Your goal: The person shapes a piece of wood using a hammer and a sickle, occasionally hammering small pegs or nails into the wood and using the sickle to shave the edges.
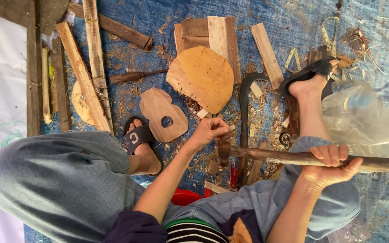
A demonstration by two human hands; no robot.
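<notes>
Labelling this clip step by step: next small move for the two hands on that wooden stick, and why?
Probably a short stroke of the left hand along the wooden stick. That hand is fisted at the stick's near end, apparently on a small tool I can't make out; the right hand grips the shaft firmly, and shavings litter the blue tarp.

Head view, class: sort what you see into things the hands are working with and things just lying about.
In use:
left hand
right hand
long wooden stick

Lying about:
round wooden board
cut-out board with a hole
planks
chisel
plastic bag
blue tarp
</notes>
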